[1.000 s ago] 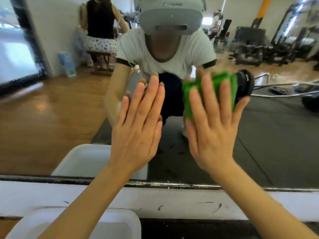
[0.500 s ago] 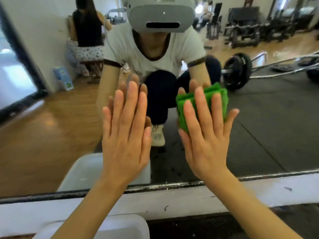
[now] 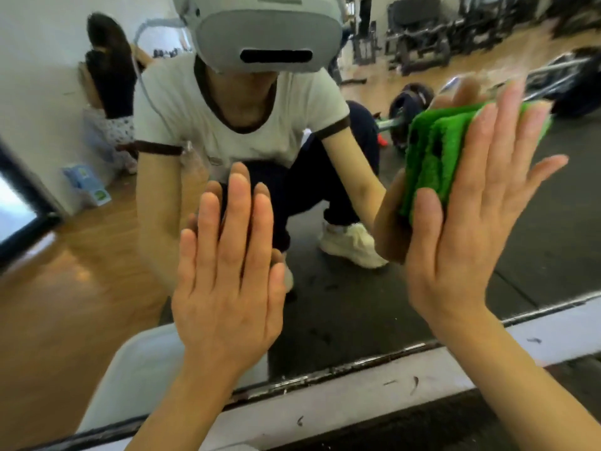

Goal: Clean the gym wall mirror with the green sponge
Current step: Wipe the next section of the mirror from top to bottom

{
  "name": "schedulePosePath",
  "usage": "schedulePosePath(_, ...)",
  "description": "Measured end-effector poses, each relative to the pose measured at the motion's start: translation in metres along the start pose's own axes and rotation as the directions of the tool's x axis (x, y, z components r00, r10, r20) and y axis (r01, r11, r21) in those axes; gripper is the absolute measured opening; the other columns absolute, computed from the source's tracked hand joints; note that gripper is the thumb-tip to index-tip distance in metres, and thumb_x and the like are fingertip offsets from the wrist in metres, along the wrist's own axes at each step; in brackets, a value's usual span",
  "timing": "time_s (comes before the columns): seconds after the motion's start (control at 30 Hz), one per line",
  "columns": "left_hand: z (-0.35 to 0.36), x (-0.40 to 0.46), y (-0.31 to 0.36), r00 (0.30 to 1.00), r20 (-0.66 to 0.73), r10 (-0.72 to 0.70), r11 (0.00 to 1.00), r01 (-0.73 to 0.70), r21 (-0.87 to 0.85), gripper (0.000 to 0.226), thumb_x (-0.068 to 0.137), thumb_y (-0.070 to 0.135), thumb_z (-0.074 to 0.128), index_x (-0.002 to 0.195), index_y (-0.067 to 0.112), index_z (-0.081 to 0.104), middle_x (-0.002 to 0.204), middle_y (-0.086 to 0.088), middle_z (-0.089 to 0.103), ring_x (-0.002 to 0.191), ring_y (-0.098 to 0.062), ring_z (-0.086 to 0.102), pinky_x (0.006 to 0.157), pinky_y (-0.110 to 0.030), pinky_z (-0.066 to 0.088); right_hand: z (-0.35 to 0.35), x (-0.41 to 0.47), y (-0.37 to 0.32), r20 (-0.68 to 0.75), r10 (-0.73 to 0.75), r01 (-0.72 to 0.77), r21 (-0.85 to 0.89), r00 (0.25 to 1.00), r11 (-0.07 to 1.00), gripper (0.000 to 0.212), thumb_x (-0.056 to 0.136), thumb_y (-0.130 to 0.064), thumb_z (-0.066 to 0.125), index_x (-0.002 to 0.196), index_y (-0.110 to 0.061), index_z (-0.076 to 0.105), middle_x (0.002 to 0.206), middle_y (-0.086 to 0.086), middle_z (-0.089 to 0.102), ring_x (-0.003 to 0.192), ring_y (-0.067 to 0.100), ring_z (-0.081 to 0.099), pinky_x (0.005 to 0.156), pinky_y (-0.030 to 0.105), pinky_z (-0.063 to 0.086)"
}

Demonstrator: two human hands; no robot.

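Note:
The wall mirror (image 3: 374,307) fills most of the view and reflects me crouching in front of it. My right hand (image 3: 478,219) presses the folded green sponge (image 3: 432,157) flat against the glass at the right, fingers straight and spread over it. My left hand (image 3: 227,275) lies flat on the glass at the lower middle, fingers straight and together, holding nothing. The sponge's lower right part is hidden under my right hand.
A white ledge (image 3: 374,392) with dark scuffs runs under the mirror's bottom edge. A white tub's rim (image 3: 234,447) shows at the bottom; its reflection (image 3: 130,379) lies lower left. Reflected: a barbell (image 3: 409,112), gym machines, another person seated far left.
My right hand has slid the sponge to the right and up across the glass. My left hand stays flat on the mirror. The view has moved closer and tilted.

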State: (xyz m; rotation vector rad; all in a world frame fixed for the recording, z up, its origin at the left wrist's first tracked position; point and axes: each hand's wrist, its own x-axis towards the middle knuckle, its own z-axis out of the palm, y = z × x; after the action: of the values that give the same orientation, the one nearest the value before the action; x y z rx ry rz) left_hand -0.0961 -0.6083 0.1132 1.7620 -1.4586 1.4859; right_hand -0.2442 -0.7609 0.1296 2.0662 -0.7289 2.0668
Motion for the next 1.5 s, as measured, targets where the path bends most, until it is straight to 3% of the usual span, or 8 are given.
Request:
schedulePosePath(0.07,0.0,0.0,-0.001,1.0,0.01,0.0,1.0,-0.001,0.013,0.062,0.107,0.027,0.026,0.161,0.012,-0.001,0.168,0.001,-0.017,0.156,-0.019,-0.011,0.127,-0.037,-0.002,0.01,-0.036,-0.034,0.038,0.142,-0.144,0.051,0.989,0.988,0.056,0.109,-0.032,0.019,0.157,-0.005,0.009,0.166,0.014,0.0,0.151,0.02,-0.008,0.122,0.045,-0.012)
schedulePosePath(0.27,-0.004,0.0,-0.003,0.999,0.04,0.009,1.0,-0.009,0.004,0.067,0.104,0.025,0.032,0.161,0.012,-0.003,0.167,0.001,-0.019,0.155,-0.018,-0.013,0.127,-0.037,-0.003,0.012,-0.097,-0.032,0.215,-0.287,0.298,-0.018,0.933,0.954,0.063,0.108,-0.025,0.039,0.162,-0.018,0.007,0.17,-0.001,-0.005,0.155,0.017,-0.008,0.125,0.041,-0.009)
schedulePosePath(0.5,-0.001,-0.001,-0.001,1.0,0.011,-0.015,1.0,0.015,-0.002,0.064,0.105,0.024,0.031,0.161,0.009,0.004,0.168,0.0,-0.014,0.156,-0.02,-0.01,0.127,-0.038,-0.001,0.005,-0.067,-0.016,0.007,0.409,-0.408,0.047,0.913,0.912,0.058,0.105,-0.029,0.029,0.159,-0.015,0.01,0.166,0.006,0.0,0.152,0.015,-0.013,0.123,0.04,-0.014)
schedulePosePath(0.6,-0.003,0.0,-0.003,0.999,0.033,0.002,1.0,-0.001,-0.016,0.065,0.105,0.024,0.033,0.161,0.01,0.002,0.167,0.0,-0.015,0.156,-0.02,-0.011,0.127,-0.038,-0.002,0.02,-0.114,-0.058,0.181,-0.009,0.007,0.01,0.983,1.0,0.068,0.106,-0.026,0.039,0.162,-0.019,0.001,0.169,-0.001,-0.01,0.155,0.019,-0.009,0.125,0.044,-0.008)
schedulePosePath(0.7,-0.003,0.0,-0.003,1.0,0.03,0.004,1.0,-0.004,-0.011,0.064,0.107,0.025,0.032,0.161,0.01,0.002,0.167,0.0,-0.015,0.156,-0.02,-0.011,0.127,-0.038,-0.002,0.005,-0.112,0.007,0.269,-0.483,0.504,-0.009,0.833,0.864,0.074,0.102,-0.026,0.051,0.162,-0.016,0.009,0.17,0.0,-0.001,0.156,0.018,0.001,0.124,0.042,0.004)
schedulePosePath(0.87,-0.005,0.002,0.001,1.0,0.007,-0.022,0.999,0.023,-0.048,0.065,0.105,0.024,0.034,0.162,0.012,0.004,0.168,0.003,-0.014,0.156,-0.018,-0.01,0.127,-0.038,-0.002,-0.043,-0.056,0.113,0.38,-0.574,0.643,-0.076,0.725,0.762,0.067,0.107,-0.025,0.045,0.161,-0.013,0.009,0.17,0.003,-0.002,0.156,0.022,-0.001,0.126,0.044,-0.005)
schedulePosePath(1.13,-0.007,0.044,0.049,0.978,0.095,0.185,0.97,-0.166,-0.175,0.069,0.101,0.013,0.04,0.16,0.007,0.005,0.168,-0.003,-0.004,0.155,-0.02,-0.01,0.127,-0.041,-0.002,-0.027,-0.087,0.064,0.247,-0.149,0.172,-0.072,0.958,0.983,0.058,0.111,-0.031,0.027,0.162,-0.021,0.0,0.169,-0.006,-0.008,0.156,0.018,-0.005,0.125,0.045,-0.006)
schedulePosePath(1.5,0.005,0.057,0.054,0.971,0.12,0.209,0.978,-0.207,-0.028,0.061,0.107,0.023,0.037,0.16,0.003,0.015,0.167,-0.007,0.005,0.156,-0.023,-0.005,0.127,-0.04,0.0,-0.011,0.031,0.037,-0.105,0.243,-0.226,0.155,0.964,0.962,0.056,0.107,-0.03,0.023,0.153,0.002,0.027,0.162,0.026,0.021,0.153,0.031,0.006,0.124,0.051,-0.004)
